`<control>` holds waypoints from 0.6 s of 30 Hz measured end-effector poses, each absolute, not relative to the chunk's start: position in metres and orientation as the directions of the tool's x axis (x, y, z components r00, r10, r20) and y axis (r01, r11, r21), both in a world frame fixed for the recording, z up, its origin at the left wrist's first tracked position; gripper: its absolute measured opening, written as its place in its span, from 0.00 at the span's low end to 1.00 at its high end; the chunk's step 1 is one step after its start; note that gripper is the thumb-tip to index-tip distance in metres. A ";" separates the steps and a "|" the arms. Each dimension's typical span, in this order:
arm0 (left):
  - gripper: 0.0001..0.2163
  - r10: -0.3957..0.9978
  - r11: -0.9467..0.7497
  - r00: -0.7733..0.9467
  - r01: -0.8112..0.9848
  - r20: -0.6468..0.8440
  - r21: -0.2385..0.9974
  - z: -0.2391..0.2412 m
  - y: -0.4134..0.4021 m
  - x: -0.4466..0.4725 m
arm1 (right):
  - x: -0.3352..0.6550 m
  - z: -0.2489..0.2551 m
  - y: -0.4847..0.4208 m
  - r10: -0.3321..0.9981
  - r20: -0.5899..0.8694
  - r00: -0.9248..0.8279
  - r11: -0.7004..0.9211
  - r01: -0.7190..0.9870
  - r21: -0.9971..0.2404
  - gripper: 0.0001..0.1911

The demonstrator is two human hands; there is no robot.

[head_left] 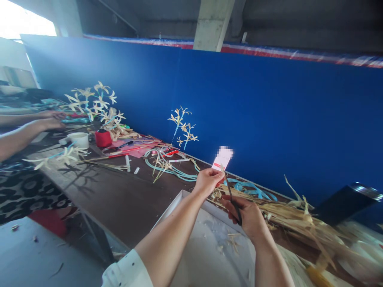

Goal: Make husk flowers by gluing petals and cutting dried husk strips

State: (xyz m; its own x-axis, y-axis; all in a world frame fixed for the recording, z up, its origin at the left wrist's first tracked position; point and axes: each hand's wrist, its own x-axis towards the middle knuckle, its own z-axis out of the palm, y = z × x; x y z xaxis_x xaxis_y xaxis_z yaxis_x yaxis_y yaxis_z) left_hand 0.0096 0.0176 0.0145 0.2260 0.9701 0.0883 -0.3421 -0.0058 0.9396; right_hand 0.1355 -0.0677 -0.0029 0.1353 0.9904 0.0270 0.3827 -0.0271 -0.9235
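Note:
My left hand [207,180] is raised above the table and pinches a small white card with red marks [221,160] by its lower edge. My right hand [248,215] is closed around a thin dark stick-like tool [232,195], which points up toward the card and nearly touches it. Both hands hover over a white tray [179,207] and a heap of dried straw strips [287,215].
On the dark table [119,195] lie teal cord coils [167,167], straw flowers on stems [183,126], a red cup [103,138], a white bowl [79,139] and scissors. Another person's arms [26,131] work at the left. A blue panel [269,107] backs the table.

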 end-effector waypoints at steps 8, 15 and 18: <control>0.08 0.957 -0.032 0.269 -0.270 0.108 0.962 0.017 0.016 0.007 | 0.136 -0.003 -0.067 0.992 0.044 0.119 -0.007 0.398 -0.917 0.25; 0.08 0.928 -0.050 0.351 -0.213 0.124 0.976 0.014 0.015 0.006 | 0.137 -0.004 -0.067 0.990 0.053 0.131 -0.001 0.381 -0.924 0.27; 0.09 0.929 -0.035 0.353 -0.207 0.108 0.978 0.014 0.015 0.006 | 0.136 -0.002 -0.068 0.991 0.051 0.124 0.001 0.375 -0.927 0.25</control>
State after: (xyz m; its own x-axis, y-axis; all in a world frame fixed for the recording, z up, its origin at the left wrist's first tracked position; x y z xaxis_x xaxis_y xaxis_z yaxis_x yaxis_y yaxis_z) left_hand 0.0059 0.0155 0.0140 0.3533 0.9293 0.1080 -0.2066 -0.0351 0.9778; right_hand 0.1363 -0.0677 -0.0020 0.1243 0.9909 0.0514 0.3750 0.0010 -0.9270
